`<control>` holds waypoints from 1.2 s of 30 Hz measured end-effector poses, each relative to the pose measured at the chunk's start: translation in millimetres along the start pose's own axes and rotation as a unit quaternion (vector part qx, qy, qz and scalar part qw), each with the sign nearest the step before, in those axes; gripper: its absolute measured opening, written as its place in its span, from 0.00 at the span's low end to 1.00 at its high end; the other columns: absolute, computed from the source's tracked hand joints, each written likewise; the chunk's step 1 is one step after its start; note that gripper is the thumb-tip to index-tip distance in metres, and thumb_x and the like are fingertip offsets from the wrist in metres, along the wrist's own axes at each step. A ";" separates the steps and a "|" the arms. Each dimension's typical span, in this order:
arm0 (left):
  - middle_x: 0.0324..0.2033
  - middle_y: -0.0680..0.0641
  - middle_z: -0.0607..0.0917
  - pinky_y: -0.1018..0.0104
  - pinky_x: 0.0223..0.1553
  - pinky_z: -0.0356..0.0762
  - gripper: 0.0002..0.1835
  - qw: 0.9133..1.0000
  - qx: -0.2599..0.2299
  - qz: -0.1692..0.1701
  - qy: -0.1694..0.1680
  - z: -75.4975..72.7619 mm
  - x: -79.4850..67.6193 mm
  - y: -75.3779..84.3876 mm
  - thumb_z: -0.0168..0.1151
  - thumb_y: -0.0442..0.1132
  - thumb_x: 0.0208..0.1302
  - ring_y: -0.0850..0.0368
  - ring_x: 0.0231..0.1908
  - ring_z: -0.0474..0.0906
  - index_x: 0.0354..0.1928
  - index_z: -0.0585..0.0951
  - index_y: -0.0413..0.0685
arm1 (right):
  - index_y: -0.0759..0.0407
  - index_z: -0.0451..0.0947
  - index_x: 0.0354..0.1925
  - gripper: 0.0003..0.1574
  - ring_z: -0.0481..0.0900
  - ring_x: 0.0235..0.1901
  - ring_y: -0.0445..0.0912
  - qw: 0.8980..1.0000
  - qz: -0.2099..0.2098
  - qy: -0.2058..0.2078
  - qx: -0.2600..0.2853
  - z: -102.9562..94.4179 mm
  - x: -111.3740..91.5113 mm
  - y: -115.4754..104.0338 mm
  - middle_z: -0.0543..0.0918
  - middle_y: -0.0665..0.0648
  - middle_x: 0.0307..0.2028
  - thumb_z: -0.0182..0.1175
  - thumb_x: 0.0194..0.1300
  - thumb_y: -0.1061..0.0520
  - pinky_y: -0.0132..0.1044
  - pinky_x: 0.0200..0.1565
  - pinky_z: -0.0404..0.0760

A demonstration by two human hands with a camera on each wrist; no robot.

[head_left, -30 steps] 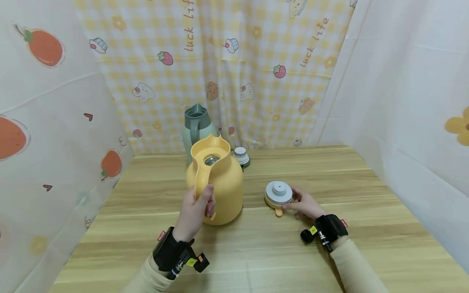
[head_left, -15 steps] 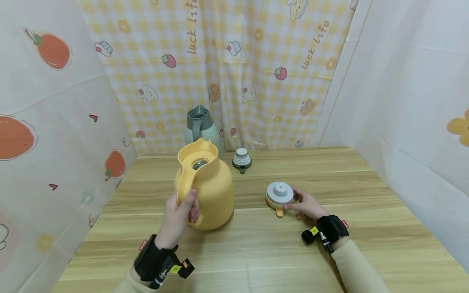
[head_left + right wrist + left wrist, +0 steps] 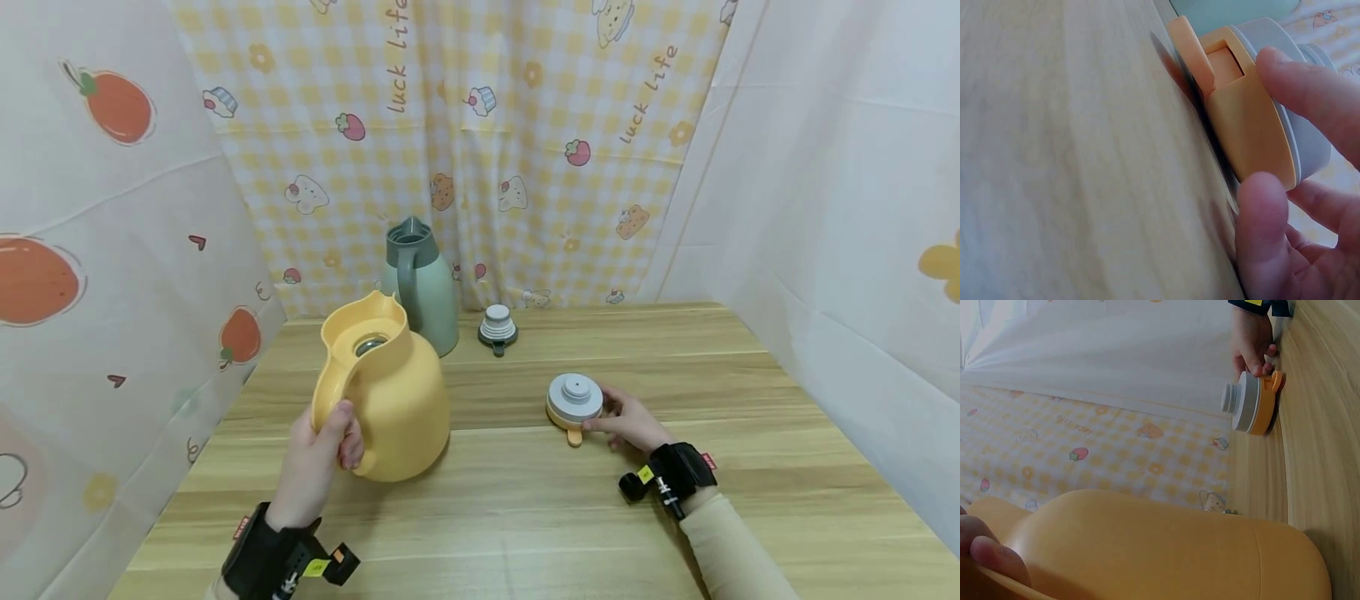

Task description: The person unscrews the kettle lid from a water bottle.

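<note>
My left hand [image 3: 325, 450] grips the handle of a yellow thermos jug [image 3: 401, 400]. The jug has no lid on, so its round inner mouth shows at the top. Whether its base touches the table I cannot tell. To the right, a yellow-and-grey jug lid [image 3: 575, 398] lies upside down on the wood, its grey stopper upward and its small yellow tab toward me. My right hand [image 3: 632, 421] holds this lid at its right side, and the right wrist view shows the thumb [image 3: 1300, 81] against the grey part. The lid's far side is hidden there.
A green thermos jug [image 3: 423, 287], also lidless, stands at the back in front of the checked curtain [image 3: 540, 192]. Beside it sits its grey-and-dark-green lid [image 3: 498, 327], stopper up. White cloth hangs on both sides of the wooden table [image 3: 517, 517].
My left hand has moved the yellow jug left and toward me, uncovering more of the green jug and its lid. The right hand and the lid it holds have stayed in place.
</note>
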State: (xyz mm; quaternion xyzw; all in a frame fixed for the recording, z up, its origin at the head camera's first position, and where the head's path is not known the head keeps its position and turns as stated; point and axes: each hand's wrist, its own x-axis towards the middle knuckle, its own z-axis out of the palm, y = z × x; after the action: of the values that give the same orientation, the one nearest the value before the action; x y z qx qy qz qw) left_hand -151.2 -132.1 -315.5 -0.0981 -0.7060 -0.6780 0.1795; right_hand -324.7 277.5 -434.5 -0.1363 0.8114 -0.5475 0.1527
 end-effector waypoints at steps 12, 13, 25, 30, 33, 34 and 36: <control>0.13 0.48 0.66 0.61 0.16 0.65 0.17 0.999 -0.009 0.015 0.035 -29.9 -2.0 -0.3 0.43 0.34 0.77 0.54 0.13 0.63 0.25 0.64 0.36 | 0.69 0.52 0.72 0.54 0.72 0.28 0.48 1.000 -0.007 -0.002 0.016 -1.3 -0.9 -7.5 0.70 0.70 0.59 0.71 0.57 0.59 0.39 0.21 0.79; 0.13 0.48 0.66 0.61 0.16 0.65 0.17 0.999 -0.009 0.012 0.040 -32.0 -2.1 -0.2 0.44 0.35 0.76 0.54 0.13 0.63 0.25 0.64 0.36 | 0.68 0.52 0.72 0.54 0.72 0.27 0.48 1.000 -0.005 0.000 0.015 -1.4 -0.8 -7.8 0.70 0.69 0.59 0.71 0.56 0.59 0.39 0.21 0.79; 0.11 0.48 0.64 0.59 0.14 0.60 0.19 0.996 -0.019 -0.008 0.086 -59.5 -2.6 -0.6 0.45 0.35 0.76 0.53 0.11 0.60 0.22 0.64 0.39 | 0.68 0.53 0.72 0.53 0.71 0.29 0.48 1.000 -0.007 0.001 0.007 0.5 1.4 -6.4 0.70 0.70 0.59 0.71 0.57 0.58 0.39 0.22 0.78; 0.10 0.48 0.64 0.59 0.12 0.57 0.21 0.994 -0.029 -0.008 0.108 -71.3 -2.0 -0.5 0.46 0.35 0.75 0.54 0.10 0.59 0.19 0.64 0.40 | 0.68 0.54 0.72 0.54 0.72 0.30 0.48 1.000 -0.005 -0.002 0.004 0.7 2.4 -3.0 0.70 0.69 0.59 0.72 0.56 0.57 0.39 0.22 0.79; 0.10 0.48 0.63 0.59 0.12 0.56 0.20 0.992 -0.034 -0.008 0.122 -78.4 -0.5 -0.1 0.46 0.34 0.74 0.54 0.09 0.58 0.19 0.64 0.40 | 0.67 0.54 0.72 0.55 0.71 0.30 0.48 1.000 -0.005 -0.004 0.007 1.0 2.8 -0.7 0.71 0.69 0.58 0.72 0.55 0.56 0.39 0.22 0.79; 0.10 0.48 0.64 0.59 0.12 0.55 0.20 0.991 -0.033 -0.011 0.129 -80.6 0.3 0.2 0.46 0.34 0.74 0.54 0.09 0.58 0.19 0.65 0.41 | 0.67 0.54 0.72 0.55 0.72 0.30 0.48 1.000 -0.004 -0.003 0.008 1.1 2.9 0.0 0.71 0.69 0.58 0.73 0.55 0.56 0.39 0.22 0.79; 0.09 0.48 0.64 0.59 0.12 0.56 0.20 0.989 -0.027 -0.016 0.142 -85.5 2.1 0.6 0.47 0.35 0.74 0.54 0.09 0.58 0.20 0.65 0.40 | 0.66 0.55 0.72 0.55 0.71 0.29 0.48 1.000 -0.004 -0.004 0.012 1.3 2.6 0.9 0.71 0.69 0.58 0.73 0.54 0.56 0.39 0.22 0.79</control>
State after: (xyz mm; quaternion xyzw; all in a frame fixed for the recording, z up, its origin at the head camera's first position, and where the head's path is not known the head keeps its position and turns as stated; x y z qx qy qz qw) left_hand -142.6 -217.2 -312.7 0.0058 -0.6561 -0.7066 0.2648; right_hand -326.7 275.7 -436.0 -0.1398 0.8033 -0.5576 0.1554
